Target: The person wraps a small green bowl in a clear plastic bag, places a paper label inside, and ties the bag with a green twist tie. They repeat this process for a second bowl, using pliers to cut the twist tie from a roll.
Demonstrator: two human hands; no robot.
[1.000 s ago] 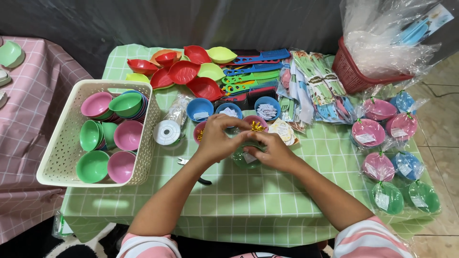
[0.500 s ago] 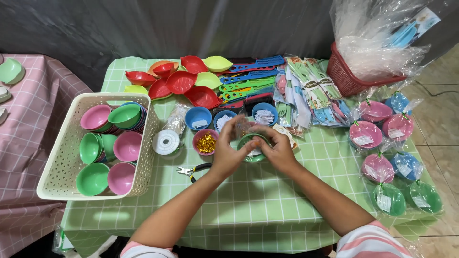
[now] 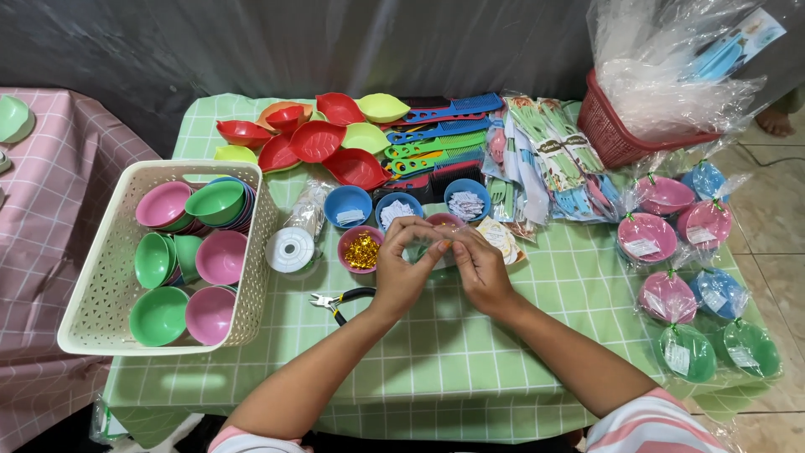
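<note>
- Clear crinkled plastic wrap [image 3: 438, 249], pinched between left hand [image 3: 401, 273] and right hand [image 3: 482, 270], held just above the table [image 3: 470, 352], near the small bowl of gold twist ties [image 3: 361, 249].
- Handling, judged: light, soft, slippery; best gripped at the gathered neck.
- Long axis: cannot tell, bunched.
- Pliers [image 3: 340, 300] beside left wrist.
- White basket [image 3: 101, 277] of bowls, far left.
</note>
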